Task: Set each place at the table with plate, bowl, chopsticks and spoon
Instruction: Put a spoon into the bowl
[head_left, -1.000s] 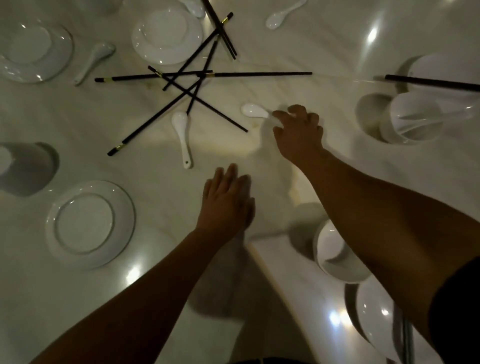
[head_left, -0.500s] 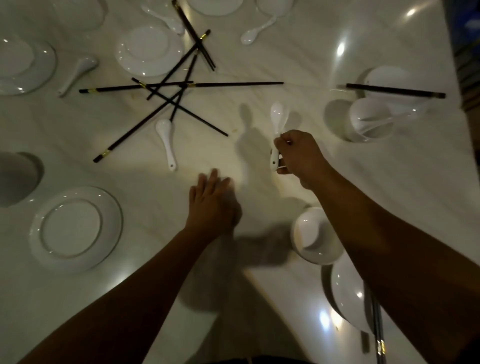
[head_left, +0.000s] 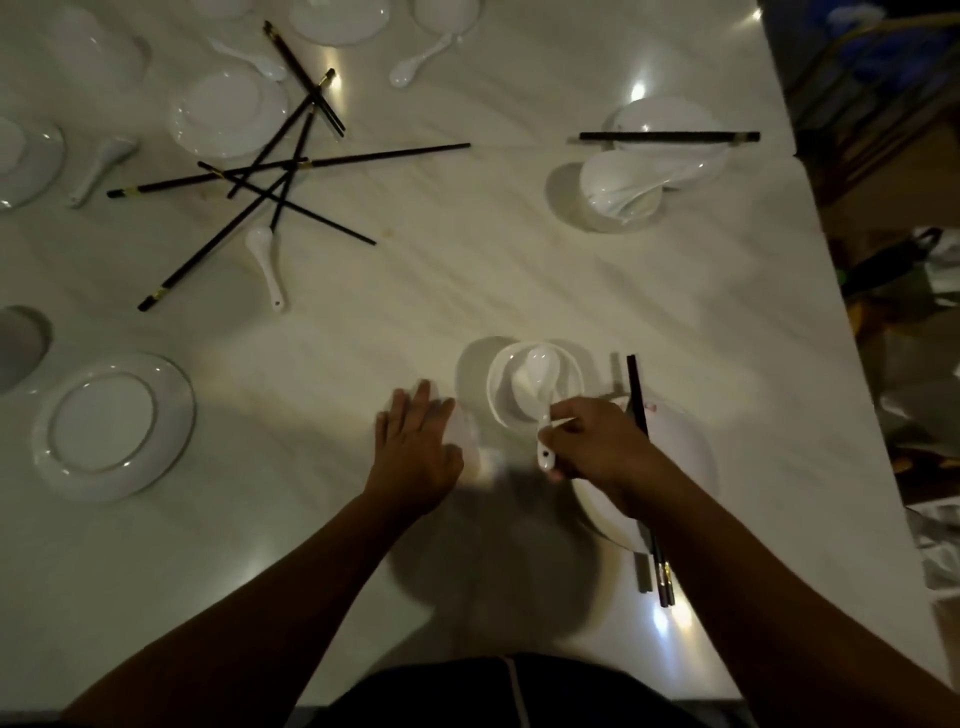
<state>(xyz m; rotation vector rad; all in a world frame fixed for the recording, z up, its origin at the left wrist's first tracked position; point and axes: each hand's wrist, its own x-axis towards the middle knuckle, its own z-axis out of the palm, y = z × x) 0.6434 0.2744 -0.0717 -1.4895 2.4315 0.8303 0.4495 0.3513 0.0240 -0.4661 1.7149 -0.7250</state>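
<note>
Hands first: my left hand (head_left: 415, 452) lies flat on the worktop (head_left: 519, 270) close to its near edge, fingers (head_left: 423, 402) straight and pressed together, just left of the bowl (head_left: 498, 389). My right hand (head_left: 597, 447) hangs over the plate (head_left: 696, 457). Its thumb and fingers (head_left: 569, 413) pinch the handle of the white spoon (head_left: 537, 374), whose scoop lies inside the bowl. A pair of black chopsticks (head_left: 638, 400) lies across the plate, partly hidden under my wrist.

Toward the right edge I see another set: a second plate (head_left: 660, 111) with a chopstick pair (head_left: 670, 136) laid across it, and a second bowl (head_left: 597, 176) holding a second spoon (head_left: 631, 200). Toward the far left corner, loose chopsticks (head_left: 270, 171) lie crossed in a heap; I cannot count them surely. Four loose spoons (head_left: 267, 265) lie around that heap, so I count six spoons in all. I also count six plates, one of them a bare plate (head_left: 176, 415) by the left edge.
</note>
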